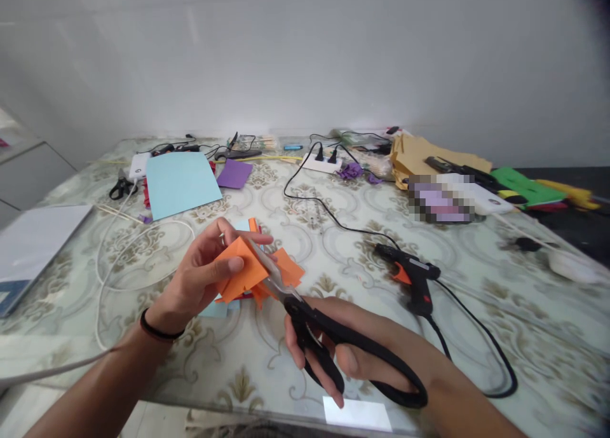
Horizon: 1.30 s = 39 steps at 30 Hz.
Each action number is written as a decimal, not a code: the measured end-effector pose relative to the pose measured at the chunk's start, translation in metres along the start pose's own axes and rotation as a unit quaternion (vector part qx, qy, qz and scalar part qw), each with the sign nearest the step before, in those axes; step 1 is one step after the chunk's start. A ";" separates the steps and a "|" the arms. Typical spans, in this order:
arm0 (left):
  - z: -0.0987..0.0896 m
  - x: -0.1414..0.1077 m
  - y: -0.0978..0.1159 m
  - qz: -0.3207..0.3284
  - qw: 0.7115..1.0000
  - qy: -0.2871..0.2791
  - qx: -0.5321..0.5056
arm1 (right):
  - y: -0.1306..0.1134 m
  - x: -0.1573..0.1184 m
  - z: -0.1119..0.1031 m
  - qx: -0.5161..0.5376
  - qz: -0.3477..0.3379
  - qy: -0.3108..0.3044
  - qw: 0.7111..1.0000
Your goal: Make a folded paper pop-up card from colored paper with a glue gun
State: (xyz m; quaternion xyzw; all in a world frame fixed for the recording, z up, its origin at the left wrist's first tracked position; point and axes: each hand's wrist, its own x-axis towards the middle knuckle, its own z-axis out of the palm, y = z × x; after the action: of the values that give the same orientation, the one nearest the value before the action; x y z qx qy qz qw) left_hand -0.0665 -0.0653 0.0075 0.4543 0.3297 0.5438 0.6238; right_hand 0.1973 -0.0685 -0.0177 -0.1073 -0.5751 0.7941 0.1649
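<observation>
Between the thumb and fingers of my left hand (pixel 200 263) is a folded piece of orange paper (pixel 243 273). My right hand (pixel 352 336) grips the black handles of a pair of scissors (pixel 328 330). The scissors' metal blades reach up to the left and lie against the orange paper; part of them is hidden by it. More orange paper pieces (pixel 288 268) lie on the table beyond and below the held one, along with light blue scraps (pixel 214 309).
A black glue gun (pixel 413 276) with its cable rests to the right. Farther back are a light blue sheet (pixel 181 184), a purple paper square (pixel 234 173), a white power strip (pixel 322 163) and a second pair of scissors (pixel 122 186). Brown envelopes (pixel 429 153) sit back right.
</observation>
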 end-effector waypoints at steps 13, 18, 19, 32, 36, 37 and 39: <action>-0.015 0.000 -0.007 0.000 0.990 0.010 0.138 | -0.004 0.000 0.000 -0.009 0.027 0.025 0.999; -0.013 0.001 -0.004 -0.005 0.989 0.020 0.147 | -0.007 0.003 -0.001 -0.020 0.036 0.033 0.999; -0.012 0.001 -0.004 -0.005 0.989 0.020 0.148 | -0.007 0.003 -0.001 -0.023 0.039 0.033 0.998; -0.018 0.004 -0.005 -0.013 0.984 0.013 0.176 | -0.002 0.000 -0.006 -0.062 0.091 0.075 0.991; -0.019 0.005 -0.004 -0.004 0.982 0.018 0.186 | -0.003 0.000 -0.005 -0.060 0.089 0.082 0.991; -0.019 0.005 -0.005 0.000 0.982 0.022 0.189 | -0.003 0.000 -0.004 -0.058 0.087 0.084 0.991; -0.019 0.006 -0.005 0.003 0.981 0.029 0.191 | -0.005 0.000 -0.003 -0.057 0.083 0.088 0.991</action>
State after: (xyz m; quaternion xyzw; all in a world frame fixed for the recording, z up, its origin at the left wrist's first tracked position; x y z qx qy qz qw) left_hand -0.0807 -0.0557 -0.0042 0.5498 0.4442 0.4858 0.5142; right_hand 0.1988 -0.0641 -0.0142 -0.2337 -0.5913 0.7587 0.1419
